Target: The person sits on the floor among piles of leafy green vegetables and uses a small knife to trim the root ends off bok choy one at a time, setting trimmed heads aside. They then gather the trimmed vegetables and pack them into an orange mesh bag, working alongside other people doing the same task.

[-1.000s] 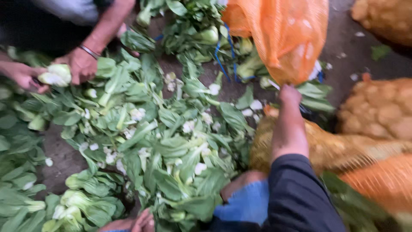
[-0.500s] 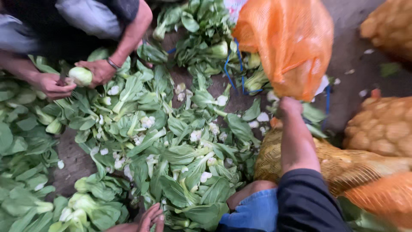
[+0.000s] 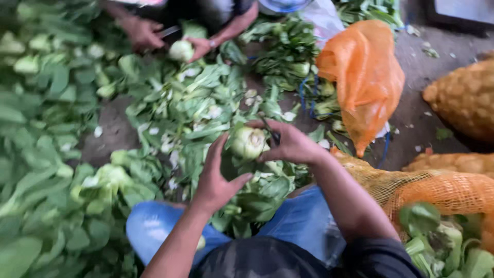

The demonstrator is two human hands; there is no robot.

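Centre of the frame, and both hands are on one green: the left hand (image 3: 216,177) comes up from below, palm cupped under the leafy end, fingers (image 3: 218,146) spread wide so the loose leaves hang clear. The right hand (image 3: 290,144) closes in from the right, curled fingers gripping the pale round base of the bok choy (image 3: 248,142), with a thin dark blade (image 3: 270,131) poking out between them right against the stem end. That grip looks set to steady the bulb while the blade works at the base, though the blade is too small to make out well. Below, blue-clad knees (image 3: 303,219) frame the work, the green held just above them. All around on the ground (image 3: 110,134), a carpet of cut leaves (image 3: 190,108) and white stem bits fills the middle and left. Upper right, an orange net bag (image 3: 368,77) slumps beside more greens; along the right edge lie yellow net sacks (image 3: 463,98), and lower right another mesh sack (image 3: 447,193) holds greens, kept within reach. Top of the frame, another person's hands (image 3: 198,47) grip a second pale bulb (image 3: 181,50), a knife (image 3: 167,32) just beside it, well apart from the near pair.
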